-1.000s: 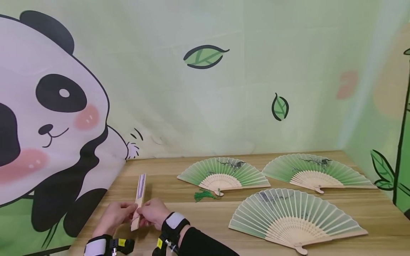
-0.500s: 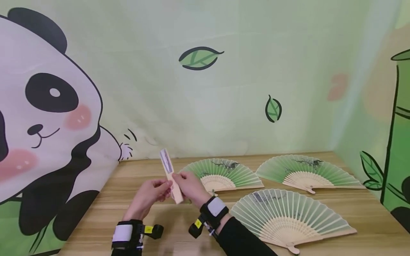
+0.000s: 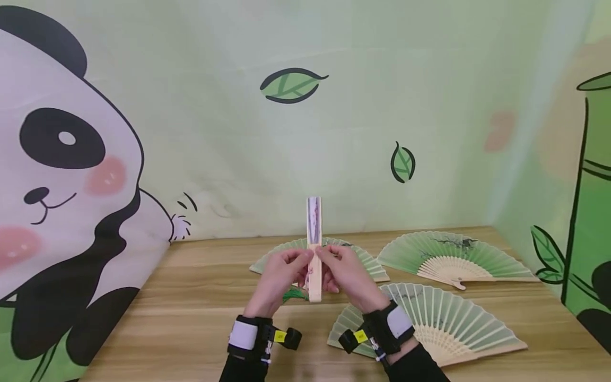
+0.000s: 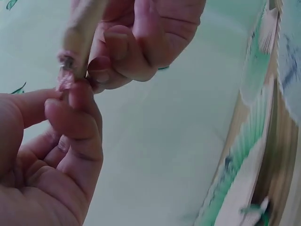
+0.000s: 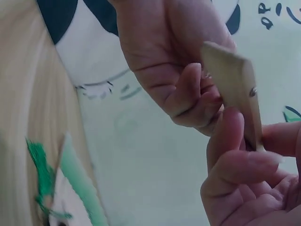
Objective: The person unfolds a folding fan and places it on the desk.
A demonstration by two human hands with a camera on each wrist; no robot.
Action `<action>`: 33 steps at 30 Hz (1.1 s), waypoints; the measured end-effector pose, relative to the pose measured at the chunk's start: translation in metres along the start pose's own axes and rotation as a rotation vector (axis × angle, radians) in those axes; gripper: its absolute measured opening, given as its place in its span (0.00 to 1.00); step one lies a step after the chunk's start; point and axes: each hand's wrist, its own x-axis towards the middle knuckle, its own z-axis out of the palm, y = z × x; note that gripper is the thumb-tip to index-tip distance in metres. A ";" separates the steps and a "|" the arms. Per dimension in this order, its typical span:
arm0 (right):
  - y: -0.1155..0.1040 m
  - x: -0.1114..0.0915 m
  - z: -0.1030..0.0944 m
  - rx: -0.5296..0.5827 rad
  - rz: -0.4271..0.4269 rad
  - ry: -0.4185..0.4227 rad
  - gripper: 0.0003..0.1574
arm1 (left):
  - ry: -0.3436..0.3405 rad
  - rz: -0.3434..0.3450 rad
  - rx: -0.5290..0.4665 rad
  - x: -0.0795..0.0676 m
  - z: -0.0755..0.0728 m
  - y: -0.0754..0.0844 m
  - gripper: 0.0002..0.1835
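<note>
A folded hand fan (image 3: 314, 220) with pale wooden ribs and a purplish leaf stands upright in front of me in the head view. My left hand (image 3: 279, 273) pinches its left side between thumb and fingers. On the opposite side my right hand (image 3: 350, 273) pinches it at about the same height. In the left wrist view, a bit of pink cord or tassel (image 4: 65, 77) hangs by the rivet, at my left fingertips. The right wrist view shows the fan's wooden handle end (image 5: 230, 75) between both hands, its small metal rivet on the edge.
Three spread green fans lie on the wooden table: one (image 3: 369, 262) behind my hands, another (image 3: 453, 257) at the back right, and a paler one (image 3: 458, 318) at the front right. A green tassel (image 3: 294, 293) lies below the first. A panda-printed backdrop (image 3: 229, 132) stands behind.
Both hands have lifted the folded fan from the table's left side and carried it right to the middle. It was tilted midway and is now upright. The view has turned slightly right.
</note>
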 end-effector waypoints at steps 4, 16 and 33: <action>-0.004 -0.004 -0.008 -0.015 0.006 0.079 0.23 | -0.043 0.024 -0.024 0.004 0.010 0.001 0.17; -0.004 -0.007 -0.014 -0.027 0.004 0.137 0.17 | 0.006 0.020 -0.150 0.005 0.031 -0.020 0.14; -0.005 -0.005 -0.024 -0.100 -0.039 0.222 0.19 | 0.020 0.016 -0.298 0.013 0.034 -0.028 0.12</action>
